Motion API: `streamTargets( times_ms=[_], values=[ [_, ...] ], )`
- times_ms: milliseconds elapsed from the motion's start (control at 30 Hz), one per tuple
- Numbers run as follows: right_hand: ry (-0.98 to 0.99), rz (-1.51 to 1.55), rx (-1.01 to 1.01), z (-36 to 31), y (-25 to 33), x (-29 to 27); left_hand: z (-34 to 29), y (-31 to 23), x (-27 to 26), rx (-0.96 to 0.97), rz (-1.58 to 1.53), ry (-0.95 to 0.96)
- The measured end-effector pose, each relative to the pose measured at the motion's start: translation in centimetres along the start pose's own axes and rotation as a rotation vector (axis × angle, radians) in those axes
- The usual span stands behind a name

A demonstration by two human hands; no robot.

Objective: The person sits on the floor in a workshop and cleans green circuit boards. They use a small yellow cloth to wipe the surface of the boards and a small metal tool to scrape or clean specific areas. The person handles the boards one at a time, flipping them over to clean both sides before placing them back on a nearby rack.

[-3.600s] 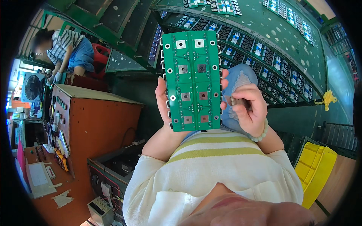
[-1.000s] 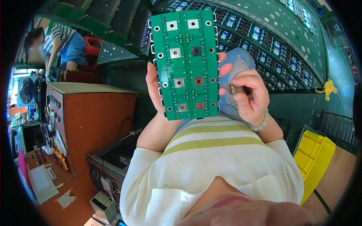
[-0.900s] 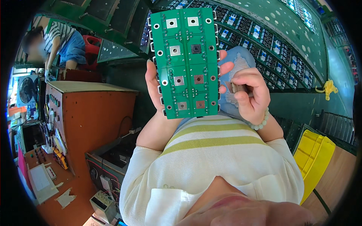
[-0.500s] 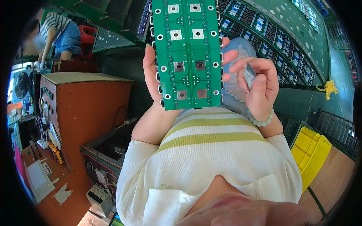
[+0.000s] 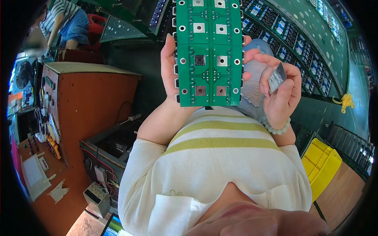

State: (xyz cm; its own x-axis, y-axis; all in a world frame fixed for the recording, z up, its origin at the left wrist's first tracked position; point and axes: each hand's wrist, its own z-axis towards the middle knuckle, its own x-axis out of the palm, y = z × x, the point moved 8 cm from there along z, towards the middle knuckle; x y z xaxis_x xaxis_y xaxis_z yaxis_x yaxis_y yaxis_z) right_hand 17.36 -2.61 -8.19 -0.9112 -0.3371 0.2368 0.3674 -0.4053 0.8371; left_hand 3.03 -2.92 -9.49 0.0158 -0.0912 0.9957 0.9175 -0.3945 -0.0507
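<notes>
Workshop setting, cramped, mostly green paint. Largest thing: a rack (image 5: 332, 51) reaching up and right of the green circuit board (image 5: 210, 47), with rows of small parts (image 5: 281, 28) in blue, white and black. Left of the board, a brown cabinet (image 5: 96, 102); beyond that, upper left, a co-worker (image 5: 71, 23) in a striped top, bent over, beside a red seat (image 5: 96, 25). Yellow crate (image 5: 321, 165) lower right of the board.

The board itself: raised in front of the wearer's chest, long way up, its top end cut off by the view. Pairs of square pads run down its visible face; metal loops line both long edges.

Left hand (image 5: 169, 74) supports it from behind, thumb along one edge and fingertips showing past the other, so the spread is wide. Right hand (image 5: 284, 94), just right of the board, has thumb and fingers closed in a narrow pinch on a flat grey piece (image 5: 277, 78), tilted, apart from the board. Its material: cannot tell.

Step in hand, judging by the grip: board presented face-on, grey piece ready alongside. Bringing the two together would call for a steady left hand and a controlled turn of the right wrist.
</notes>
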Motion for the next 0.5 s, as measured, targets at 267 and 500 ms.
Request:
streamTargets(
  times_ms=[267,500],
  values=[
    [0.039,-0.010,0.062,0.2,-0.6,0.6,0.0,-1.3,-0.5,0.113,0.289,-0.084],
    [0.216,0.036,0.419,1.5,-3.0,4.3,-1.9,-4.9,-1.4,0.629,1.101,-0.432]
  ],
)
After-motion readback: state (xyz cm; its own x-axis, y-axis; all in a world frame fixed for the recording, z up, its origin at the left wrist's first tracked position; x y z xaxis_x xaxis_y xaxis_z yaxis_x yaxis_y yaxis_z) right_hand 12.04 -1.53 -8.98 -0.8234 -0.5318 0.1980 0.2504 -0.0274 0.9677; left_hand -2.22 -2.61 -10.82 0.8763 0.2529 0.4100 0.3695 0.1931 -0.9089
